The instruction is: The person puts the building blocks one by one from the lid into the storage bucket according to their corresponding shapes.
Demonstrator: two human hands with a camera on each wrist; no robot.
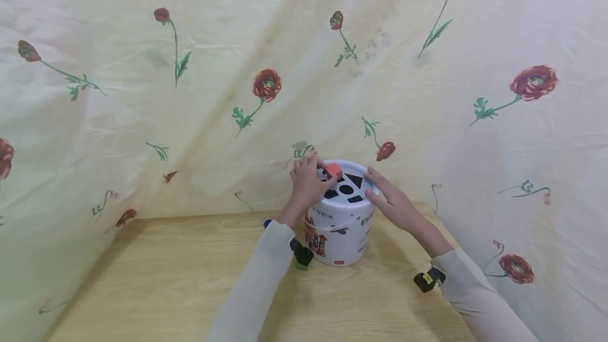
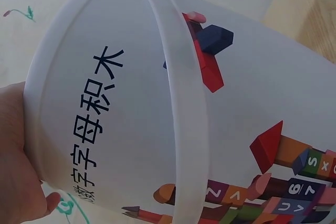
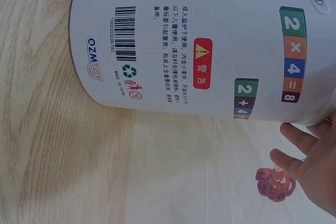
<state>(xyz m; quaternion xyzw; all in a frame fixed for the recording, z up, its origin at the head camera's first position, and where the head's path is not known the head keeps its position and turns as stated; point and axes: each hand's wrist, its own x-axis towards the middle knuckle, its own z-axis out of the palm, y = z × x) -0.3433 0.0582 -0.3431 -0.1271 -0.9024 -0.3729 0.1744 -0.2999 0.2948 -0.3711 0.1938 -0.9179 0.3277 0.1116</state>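
Observation:
A white toy bucket (image 1: pixel 339 241) stands upright, its lid (image 1: pixel 339 197) pierced with black shape-cut holes. Over the left part of the lid, my left hand (image 1: pixel 307 181) pinches a red block (image 1: pixel 334 170) between thumb and fingers. The block sits right at the lid's surface, and its underside is hidden. My right hand (image 1: pixel 388 198) lies against the right side of the lid's rim with its fingers extended. In the right wrist view, fingers (image 3: pixel 299 139) reach the bucket near its top edge. The left wrist view shows the bucket's handle (image 2: pixel 181 103) lying against its printed side.
The bucket is on a wooden table (image 1: pixel 190 273) near its back edge. Behind hangs a flowered cloth (image 1: pixel 204 94). A small blue thing (image 1: pixel 267 223) shows beside the left forearm. Each wrist wears a small dark camera.

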